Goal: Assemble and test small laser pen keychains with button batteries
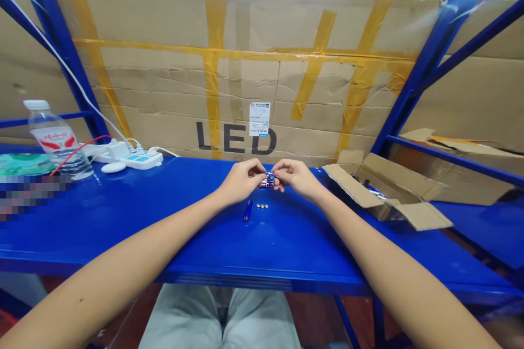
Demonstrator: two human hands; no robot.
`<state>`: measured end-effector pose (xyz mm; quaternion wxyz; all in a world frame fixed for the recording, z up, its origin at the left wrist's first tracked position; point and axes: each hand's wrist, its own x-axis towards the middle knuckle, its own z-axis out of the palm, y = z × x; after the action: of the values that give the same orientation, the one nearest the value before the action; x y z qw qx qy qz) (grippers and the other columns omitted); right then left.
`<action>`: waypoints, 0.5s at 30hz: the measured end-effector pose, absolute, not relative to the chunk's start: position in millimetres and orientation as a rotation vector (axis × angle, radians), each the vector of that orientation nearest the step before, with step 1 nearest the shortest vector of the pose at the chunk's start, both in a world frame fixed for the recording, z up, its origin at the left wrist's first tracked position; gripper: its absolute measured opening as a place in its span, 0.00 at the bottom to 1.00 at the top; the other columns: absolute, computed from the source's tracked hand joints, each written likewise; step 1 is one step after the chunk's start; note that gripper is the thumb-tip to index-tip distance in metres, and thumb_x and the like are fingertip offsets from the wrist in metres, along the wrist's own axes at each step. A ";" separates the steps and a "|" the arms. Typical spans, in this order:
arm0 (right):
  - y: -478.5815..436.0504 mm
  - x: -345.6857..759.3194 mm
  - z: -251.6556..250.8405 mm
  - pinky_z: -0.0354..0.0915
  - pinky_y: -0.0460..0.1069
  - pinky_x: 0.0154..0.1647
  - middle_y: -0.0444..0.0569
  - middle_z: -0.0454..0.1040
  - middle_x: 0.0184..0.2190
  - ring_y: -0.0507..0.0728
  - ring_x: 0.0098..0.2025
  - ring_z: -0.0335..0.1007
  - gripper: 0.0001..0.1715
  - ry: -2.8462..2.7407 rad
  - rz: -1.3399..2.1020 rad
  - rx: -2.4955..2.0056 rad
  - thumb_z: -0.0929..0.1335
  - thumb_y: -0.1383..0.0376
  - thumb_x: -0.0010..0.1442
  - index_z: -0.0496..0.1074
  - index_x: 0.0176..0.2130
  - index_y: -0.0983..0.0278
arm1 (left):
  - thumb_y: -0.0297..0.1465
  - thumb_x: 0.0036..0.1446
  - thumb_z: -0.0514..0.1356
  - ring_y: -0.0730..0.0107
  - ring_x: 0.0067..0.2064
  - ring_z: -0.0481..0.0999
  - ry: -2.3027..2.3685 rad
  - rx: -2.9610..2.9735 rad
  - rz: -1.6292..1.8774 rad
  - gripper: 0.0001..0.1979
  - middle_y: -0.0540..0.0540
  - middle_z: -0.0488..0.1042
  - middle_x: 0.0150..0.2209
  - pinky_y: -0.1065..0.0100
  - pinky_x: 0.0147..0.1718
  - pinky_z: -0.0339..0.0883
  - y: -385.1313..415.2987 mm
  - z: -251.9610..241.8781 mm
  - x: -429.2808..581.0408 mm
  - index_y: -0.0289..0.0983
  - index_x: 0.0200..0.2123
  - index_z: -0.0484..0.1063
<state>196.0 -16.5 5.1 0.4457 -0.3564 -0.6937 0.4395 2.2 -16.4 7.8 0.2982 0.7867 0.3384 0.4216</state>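
Blue and pinkish-silver, the small shiny cluster (pixel 269 180) is clamped between left grip (pixel 244 177) and right grip (pixel 295 175).

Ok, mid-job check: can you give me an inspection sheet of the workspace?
Surface: blue tabletop, glossy.
Job's things: small shiny parts, too small to identify; nearer the person, a blue tube with three silvery discs to its right.
Clutter: bottle and white oval object at left; open carton at right.
Hands: left hand and right hand both pinch the shiny parts.
Cables: power strip; red cable crossing the bottle.
Surroundings: cardboard marked LED; blue metal frame.
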 end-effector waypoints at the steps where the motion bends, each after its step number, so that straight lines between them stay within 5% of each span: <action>1: -17.4 195.4 6.0 0.65 0.48 0.23 0.43 0.71 0.20 0.52 0.22 0.69 0.15 -1.742 1.070 -0.909 0.71 0.57 0.54 0.67 0.34 0.65 | 0.29 0.54 0.58 0.72 0.28 0.74 0.913 2.097 1.117 0.03 0.51 0.73 0.25 0.70 0.31 0.67 -16.6 7.9 2.7 0.36 0.32 0.69; 10: -27.9 183.6 5.3 0.60 0.44 0.19 0.41 0.68 0.19 0.50 0.19 0.65 0.05 -1.876 0.974 -1.082 0.65 0.66 0.57 0.63 0.31 0.64 | 0.30 0.56 0.58 0.70 0.35 0.76 0.900 2.195 1.109 0.05 0.48 0.78 0.33 0.70 0.37 0.67 -19.8 3.9 5.9 0.35 0.33 0.72; 15: -29.2 184.7 5.9 0.61 0.44 0.20 0.40 0.69 0.20 0.51 0.21 0.67 0.11 -1.928 0.968 -1.067 0.65 0.66 0.58 0.61 0.43 0.63 | 0.31 0.56 0.58 0.70 0.35 0.74 0.955 2.186 1.302 0.05 0.49 0.76 0.32 0.70 0.38 0.66 -14.8 4.9 2.3 0.36 0.33 0.71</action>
<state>184.7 -29.2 5.9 0.3592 -0.4137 -0.7477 0.3752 2.3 -14.8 4.9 0.2103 0.7863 0.3435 0.4684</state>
